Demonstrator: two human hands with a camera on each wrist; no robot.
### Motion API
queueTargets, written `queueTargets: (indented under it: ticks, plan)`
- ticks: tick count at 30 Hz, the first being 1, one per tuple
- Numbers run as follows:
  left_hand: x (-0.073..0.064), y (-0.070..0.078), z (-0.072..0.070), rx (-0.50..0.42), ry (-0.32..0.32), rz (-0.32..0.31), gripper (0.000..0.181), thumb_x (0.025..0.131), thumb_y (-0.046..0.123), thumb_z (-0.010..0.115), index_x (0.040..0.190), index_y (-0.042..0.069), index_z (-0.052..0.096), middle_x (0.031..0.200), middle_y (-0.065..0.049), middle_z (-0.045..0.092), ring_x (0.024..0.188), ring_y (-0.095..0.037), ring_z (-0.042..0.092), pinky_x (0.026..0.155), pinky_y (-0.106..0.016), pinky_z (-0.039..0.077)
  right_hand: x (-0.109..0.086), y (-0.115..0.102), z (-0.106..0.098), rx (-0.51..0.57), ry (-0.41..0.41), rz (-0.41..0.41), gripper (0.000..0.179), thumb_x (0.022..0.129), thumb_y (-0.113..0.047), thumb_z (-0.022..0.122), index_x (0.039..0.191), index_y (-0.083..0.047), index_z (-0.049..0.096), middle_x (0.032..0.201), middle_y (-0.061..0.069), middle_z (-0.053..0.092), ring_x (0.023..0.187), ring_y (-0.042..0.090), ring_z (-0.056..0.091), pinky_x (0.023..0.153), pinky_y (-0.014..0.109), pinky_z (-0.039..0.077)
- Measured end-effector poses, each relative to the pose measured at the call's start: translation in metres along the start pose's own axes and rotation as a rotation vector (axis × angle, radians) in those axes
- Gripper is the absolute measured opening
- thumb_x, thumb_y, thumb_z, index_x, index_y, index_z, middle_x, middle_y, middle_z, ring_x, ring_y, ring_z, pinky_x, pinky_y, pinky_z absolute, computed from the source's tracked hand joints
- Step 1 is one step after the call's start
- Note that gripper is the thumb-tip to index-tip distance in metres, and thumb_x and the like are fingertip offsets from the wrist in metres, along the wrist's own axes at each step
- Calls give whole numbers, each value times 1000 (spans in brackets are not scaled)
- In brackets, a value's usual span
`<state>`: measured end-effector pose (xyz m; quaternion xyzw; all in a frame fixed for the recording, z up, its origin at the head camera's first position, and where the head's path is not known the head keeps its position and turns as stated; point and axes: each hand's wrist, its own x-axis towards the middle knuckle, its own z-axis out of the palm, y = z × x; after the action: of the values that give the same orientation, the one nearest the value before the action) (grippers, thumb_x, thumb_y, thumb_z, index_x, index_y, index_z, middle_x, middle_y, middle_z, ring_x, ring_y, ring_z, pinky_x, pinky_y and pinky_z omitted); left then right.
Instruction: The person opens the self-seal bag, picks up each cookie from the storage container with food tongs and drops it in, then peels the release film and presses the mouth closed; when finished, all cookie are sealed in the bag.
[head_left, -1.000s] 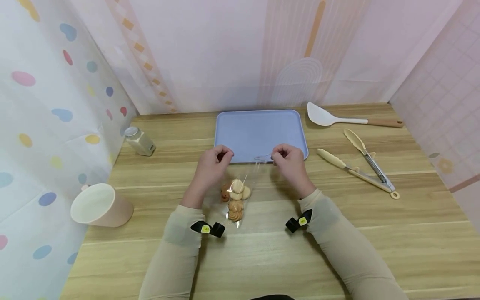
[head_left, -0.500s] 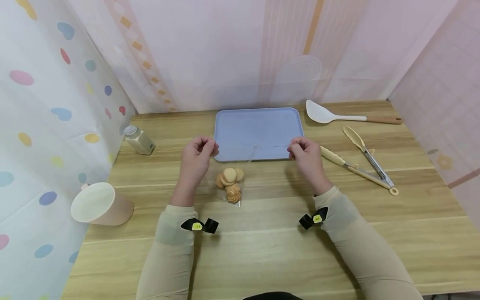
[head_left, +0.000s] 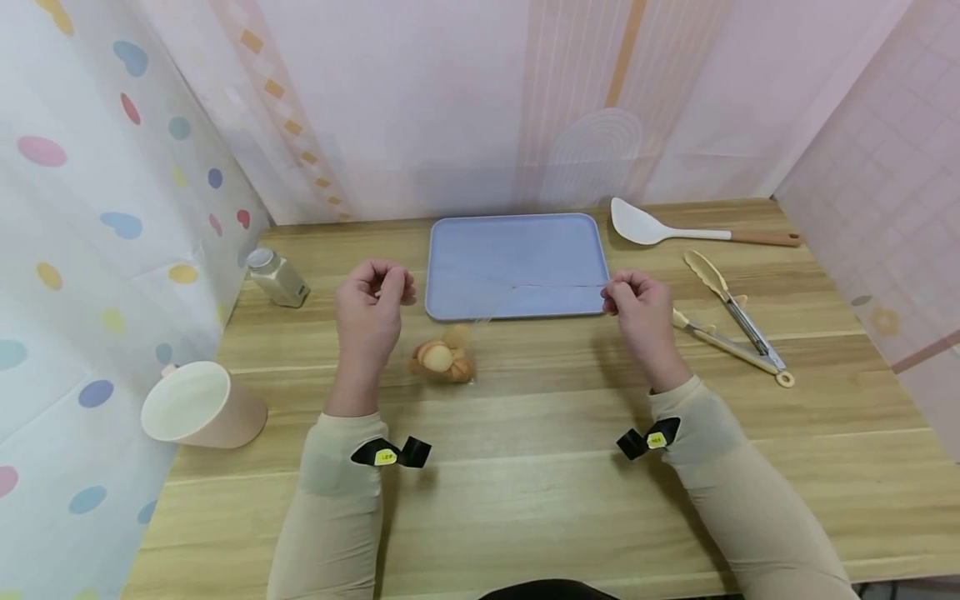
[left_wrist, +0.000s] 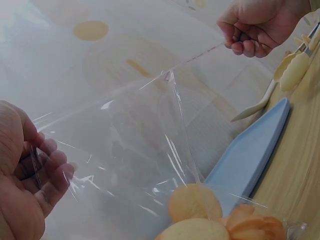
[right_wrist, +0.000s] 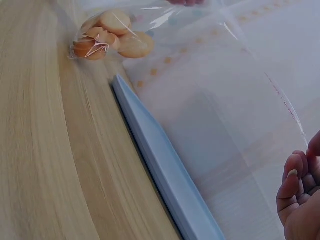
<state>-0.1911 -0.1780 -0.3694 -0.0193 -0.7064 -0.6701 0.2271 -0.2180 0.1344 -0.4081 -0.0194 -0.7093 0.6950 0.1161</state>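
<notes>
A clear plastic bag [left_wrist: 125, 145] hangs by one upper corner from my left hand [head_left: 370, 312], whose thumb and fingers pinch it. Several cookies [head_left: 438, 358], pale round ones and a browner ridged one, lie bunched at its bottom, above the table in the head view. My right hand [head_left: 641, 321] pinches the end of a thin clear strip [head_left: 558, 286] with small red print. That strip runs taut from the bag's top edge [left_wrist: 167, 75] across to my right fingertips [right_wrist: 300, 155]. Both hands are raised, well apart, in front of the blue tray [head_left: 517, 258].
On the wooden table, a white spatula [head_left: 637, 225] with a wooden handle lies at the back right, spread tongs [head_left: 738, 321] in front of it. To the left are a glass jar [head_left: 279, 279] and a pale pink mug [head_left: 206, 408]. Patterned curtains [head_left: 420, 100] stand behind.
My hands have moved apart, left hand leftward, right hand rightward. The strip now stretches longer between bag and right hand. The bag of cookies has swung left and up.
</notes>
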Motion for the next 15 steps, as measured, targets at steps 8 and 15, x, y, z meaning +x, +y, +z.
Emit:
queueTargets:
  ticks: [8, 15]
  plan:
    - [0, 4, -3, 2, 30, 56, 15, 93, 3, 57, 80, -5, 59, 72, -3, 62, 65, -14, 61, 62, -24, 55, 1, 2, -16, 10, 24, -1, 17, 87, 5, 50, 74, -2, 58, 64, -2, 60, 53, 7, 54, 54, 19, 47]
    - [0, 3, -3, -20, 14, 49, 15, 93, 3, 57, 78, -1, 59, 72, -5, 61, 65, -15, 59, 62, -23, 54, -2, 3, -26, 20, 47, 10, 18, 88, 6, 49, 74, -2, 57, 65, 1, 59, 53, 8, 54, 54, 18, 47]
